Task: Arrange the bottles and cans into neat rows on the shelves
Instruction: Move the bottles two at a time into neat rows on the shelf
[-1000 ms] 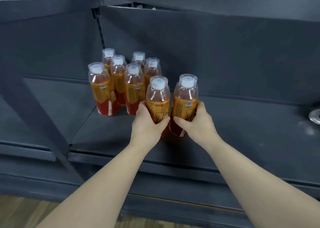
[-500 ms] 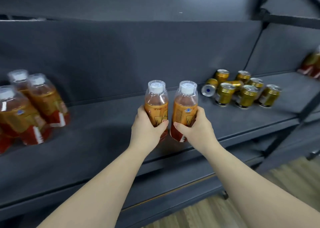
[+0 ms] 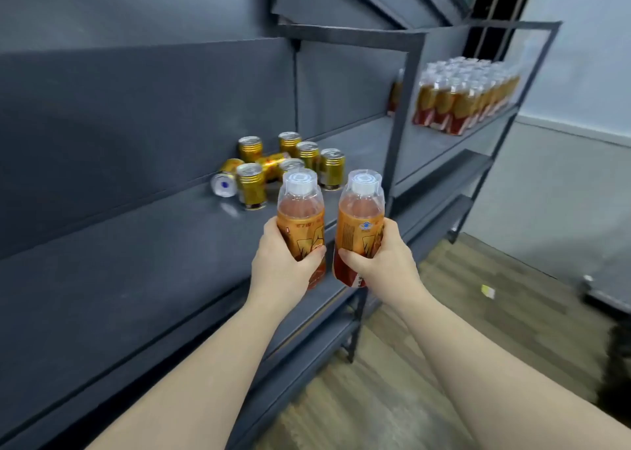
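My left hand point(image 3: 280, 265) grips an orange tea bottle point(image 3: 300, 217) with a white cap, held upright above the dark shelf point(image 3: 136, 279). My right hand point(image 3: 379, 262) grips a second, matching bottle point(image 3: 358, 221) just to its right. Behind the two bottles, several gold cans point(image 3: 290, 163) stand in a loose cluster on the same shelf; two of them lie on their sides. On the neighbouring shelf unit at the right, several orange bottles point(image 3: 464, 94) stand packed in tidy rows.
A grey upright post point(image 3: 399, 135) separates the two shelf units. Lower shelves run under my arms. Wooden floor point(image 3: 444, 330) stretches to the right, with a small yellow scrap point(image 3: 488, 291) on it and a pale wall behind.
The view has swung to the right with both held bottles. The bottle group at the left has left the frame; the cans are nearer and the right unit's bottle rows have come into sight.
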`<control>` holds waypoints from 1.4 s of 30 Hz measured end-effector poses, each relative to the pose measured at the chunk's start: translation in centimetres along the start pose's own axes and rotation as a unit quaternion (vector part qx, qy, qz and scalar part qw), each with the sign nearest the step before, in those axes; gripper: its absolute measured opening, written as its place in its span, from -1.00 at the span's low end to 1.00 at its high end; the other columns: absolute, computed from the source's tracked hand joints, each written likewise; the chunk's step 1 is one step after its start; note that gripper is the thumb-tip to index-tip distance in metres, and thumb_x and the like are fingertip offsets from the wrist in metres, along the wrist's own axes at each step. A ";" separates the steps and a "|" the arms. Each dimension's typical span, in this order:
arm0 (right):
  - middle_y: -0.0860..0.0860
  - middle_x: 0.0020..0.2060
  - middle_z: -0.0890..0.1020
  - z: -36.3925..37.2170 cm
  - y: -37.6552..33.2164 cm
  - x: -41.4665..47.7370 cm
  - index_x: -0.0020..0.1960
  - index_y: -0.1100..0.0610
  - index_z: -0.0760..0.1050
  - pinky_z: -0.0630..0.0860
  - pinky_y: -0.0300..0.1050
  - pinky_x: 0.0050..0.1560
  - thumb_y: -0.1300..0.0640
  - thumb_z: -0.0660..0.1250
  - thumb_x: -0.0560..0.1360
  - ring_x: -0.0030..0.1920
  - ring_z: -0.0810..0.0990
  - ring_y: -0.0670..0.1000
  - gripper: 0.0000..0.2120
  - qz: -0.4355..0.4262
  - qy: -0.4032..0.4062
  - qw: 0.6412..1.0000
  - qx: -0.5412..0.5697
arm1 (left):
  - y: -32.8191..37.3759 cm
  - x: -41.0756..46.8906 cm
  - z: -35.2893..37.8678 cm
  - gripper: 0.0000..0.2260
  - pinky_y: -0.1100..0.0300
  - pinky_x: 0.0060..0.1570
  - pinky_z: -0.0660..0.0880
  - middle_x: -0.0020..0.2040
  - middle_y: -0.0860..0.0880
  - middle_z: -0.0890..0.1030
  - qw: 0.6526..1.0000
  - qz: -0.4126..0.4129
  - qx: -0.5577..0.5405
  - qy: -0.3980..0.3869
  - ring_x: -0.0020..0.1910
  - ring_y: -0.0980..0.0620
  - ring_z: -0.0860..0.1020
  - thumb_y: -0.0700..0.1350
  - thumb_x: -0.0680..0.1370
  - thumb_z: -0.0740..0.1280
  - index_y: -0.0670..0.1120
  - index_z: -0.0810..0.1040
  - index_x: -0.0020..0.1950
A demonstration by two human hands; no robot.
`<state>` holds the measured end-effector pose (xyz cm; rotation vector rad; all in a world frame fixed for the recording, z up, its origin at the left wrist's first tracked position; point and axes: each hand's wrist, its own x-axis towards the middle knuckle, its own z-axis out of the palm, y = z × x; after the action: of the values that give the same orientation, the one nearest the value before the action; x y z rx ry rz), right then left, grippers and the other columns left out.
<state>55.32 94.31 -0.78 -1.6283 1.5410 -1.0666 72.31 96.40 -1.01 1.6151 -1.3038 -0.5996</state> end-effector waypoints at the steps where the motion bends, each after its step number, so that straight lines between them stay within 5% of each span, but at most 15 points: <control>1: -0.16 0.08 0.55 -1.5 0.8 0.3 0.29 -0.09 0.28 0.50 -0.14 0.01 -0.05 0.52 0.43 0.07 0.55 -0.07 -0.44 0.008 0.014 1.000 -0.003 | 0.8 0.2 1.7 -0.34 0.14 0.14 0.46 0.25 0.12 0.47 1.000 0.007 -0.004 -0.015 0.18 0.10 0.47 0.06 0.46 0.52 0.07 0.27 0.45; 8: -0.21 0.03 0.55 -9.7 6.6 2.7 0.23 -0.10 0.29 0.55 -0.10 0.01 -0.02 0.52 0.40 0.05 0.57 -0.11 -0.47 0.061 0.092 0.994 -0.007 | 4.5 1.7 11.9 -0.37 0.16 0.10 0.47 0.22 0.15 0.47 0.992 0.045 -0.022 -0.113 0.16 0.13 0.47 0.08 0.44 0.52 0.12 0.28 0.40; 12: -0.25 -0.01 0.53 -12.7 9.0 4.5 0.20 -0.12 0.28 0.43 -0.39 -0.07 -0.01 0.52 0.41 0.01 0.55 -0.17 -0.49 0.085 0.119 0.989 -0.013 | 6.0 3.6 16.7 -0.41 0.17 0.04 0.47 0.19 0.11 0.51 0.986 0.061 -0.029 -0.154 0.15 0.10 0.51 0.07 0.42 0.53 0.12 0.30 0.35; 17: -0.23 0.01 0.54 -15.9 11.9 8.5 0.22 -0.12 0.28 0.48 -0.20 -0.07 -0.02 0.54 0.39 0.01 0.54 -0.16 -0.45 0.107 0.166 0.980 -0.022 | 7.7 7.6 22.8 -0.39 -0.03 0.18 0.53 0.20 0.06 0.52 0.978 0.085 -0.033 -0.185 0.16 0.03 0.53 0.09 0.41 0.53 0.06 0.31 0.35; 22: -0.19 0.02 0.57 -18.5 13.7 13.7 0.22 -0.12 0.27 0.55 0.01 0.12 -0.05 0.53 0.37 0.08 0.57 -0.05 -0.44 0.132 0.199 0.970 -0.045 | 9.6 12.1 27.9 -0.36 0.11 0.14 0.48 0.24 0.08 0.49 0.970 0.101 -0.051 -0.213 0.16 0.09 0.48 0.08 0.44 0.52 0.06 0.28 0.41; 26: -0.20 0.01 0.55 -20.2 14.7 17.4 0.21 -0.11 0.25 0.53 -0.16 -0.02 -0.01 0.53 0.41 0.00 0.54 -0.14 -0.46 0.132 0.213 0.967 -0.045 | 10.9 15.6 31.5 -0.34 0.18 0.07 0.44 0.24 0.09 0.47 0.965 0.106 -0.054 -0.235 0.16 0.11 0.46 0.09 0.45 0.51 0.06 0.26 0.43; 34: -0.27 -0.03 0.53 -23.6 17.5 24.3 0.20 -0.11 0.27 0.43 -0.28 -0.13 0.00 0.54 0.40 -0.04 0.50 -0.28 -0.47 0.128 0.225 0.966 -0.028 | 13.1 20.9 37.5 -0.32 0.08 0.11 0.47 0.29 0.02 0.46 0.964 0.101 -0.035 -0.243 0.21 0.00 0.48 0.10 0.46 0.49 0.05 0.21 0.45; 39: -0.23 -0.02 0.54 -26.2 19.8 29.7 0.19 -0.10 0.28 0.51 -0.13 -0.07 -0.01 0.54 0.38 0.00 0.55 -0.12 -0.46 0.109 0.209 0.971 -0.029 | 14.7 23.8 41.5 -0.33 -0.04 0.18 0.51 0.29 0.00 0.47 0.973 0.094 -0.004 -0.212 0.23 -0.05 0.48 0.13 0.45 0.49 0.08 0.21 0.43; 42: -0.24 0.02 0.55 -27.9 21.1 32.7 0.22 -0.12 0.29 0.49 -0.18 -0.07 -0.04 0.53 0.38 0.03 0.54 -0.18 -0.46 0.092 0.182 0.979 -0.009 | 15.8 25.4 43.9 -0.35 0.11 0.06 0.46 0.25 0.03 0.49 0.979 0.094 -0.018 -0.182 0.15 0.04 0.48 0.08 0.45 0.51 0.04 0.26 0.41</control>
<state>20.17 61.87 -2.46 -1.3189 1.8997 -1.3023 36.67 57.06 -1.68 1.3730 -1.6810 -0.8221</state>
